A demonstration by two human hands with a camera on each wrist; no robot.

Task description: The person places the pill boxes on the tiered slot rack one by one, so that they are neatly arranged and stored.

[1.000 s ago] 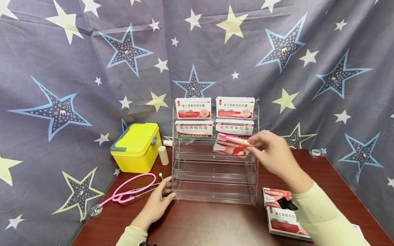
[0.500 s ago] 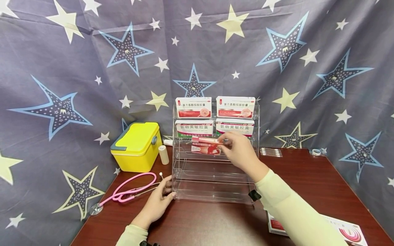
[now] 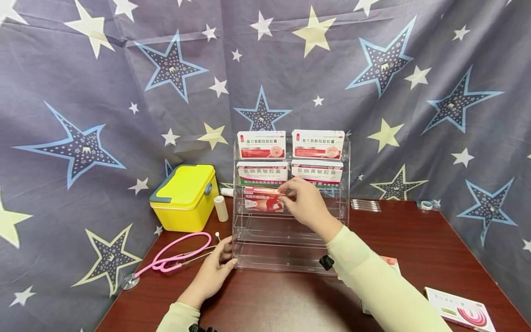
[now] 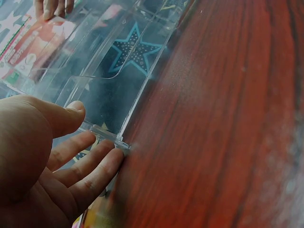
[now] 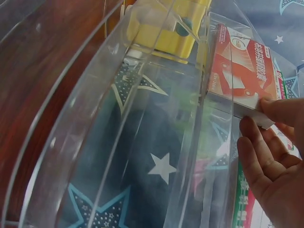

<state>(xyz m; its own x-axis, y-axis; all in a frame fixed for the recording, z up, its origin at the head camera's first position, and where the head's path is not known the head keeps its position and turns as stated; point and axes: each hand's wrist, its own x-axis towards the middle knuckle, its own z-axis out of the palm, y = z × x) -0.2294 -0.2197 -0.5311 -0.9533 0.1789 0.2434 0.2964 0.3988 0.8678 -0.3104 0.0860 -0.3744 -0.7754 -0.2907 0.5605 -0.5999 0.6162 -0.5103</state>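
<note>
Head view. Landmark item: clear acrylic tiered rack, standing on a dark wooden table. Right hand pinched a red medicine box by its right end, at the left half of the rack's third tier down, directly below the two rows already stocked with white boxes. Left hand lay flat with fingers extended against the rack's lower left corner, holding nothing. Left of the rack: a yellow case, a small white roll and a pink stethoscope. Right of the rack, near the table's front: one further box.

Left wrist view. Left hand open, fingertips touching the rack's base edge; the red box was visible through the clear panels above.

Right wrist view. Right hand gripped the red box at its end, thumb above and fingers beneath, the box upright against a tier wall. Whether it had seated fully behind the lip could not be told.

Risk noted: the grip covered only one end, so the far end could catch on the tier lip and the box tip forward out of the rack; a firm push could also shift the light rack if the bracing hand slipped.
</note>
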